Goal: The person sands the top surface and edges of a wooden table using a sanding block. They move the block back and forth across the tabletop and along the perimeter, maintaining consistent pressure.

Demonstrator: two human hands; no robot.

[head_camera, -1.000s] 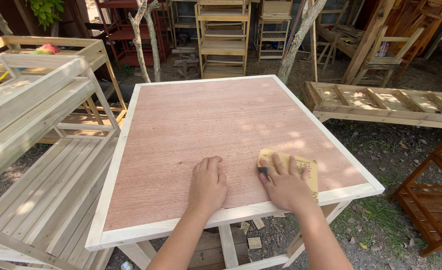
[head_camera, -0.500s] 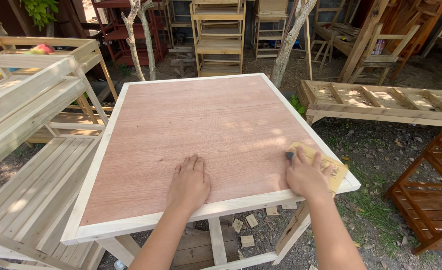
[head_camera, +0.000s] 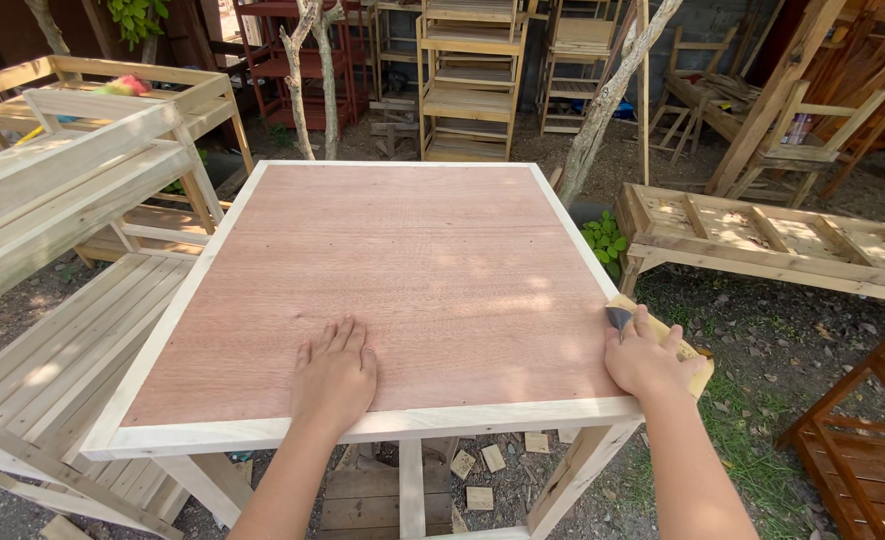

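Reddish plywood bench (head_camera: 413,270), pale trim; left hand (head_camera: 335,375) flat, fingers spread; right hand (head_camera: 648,360) clamped on tan sandpaper (head_camera: 698,365) at edge.

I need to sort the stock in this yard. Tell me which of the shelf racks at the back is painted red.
The red shelf rack at the back left, behind the forked bare trunk. The racks to its right are bare pale wood.

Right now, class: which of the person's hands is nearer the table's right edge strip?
Right. The right hand presses sandpaper on that edge strip; the left hand lies flat mid-panel, well away.
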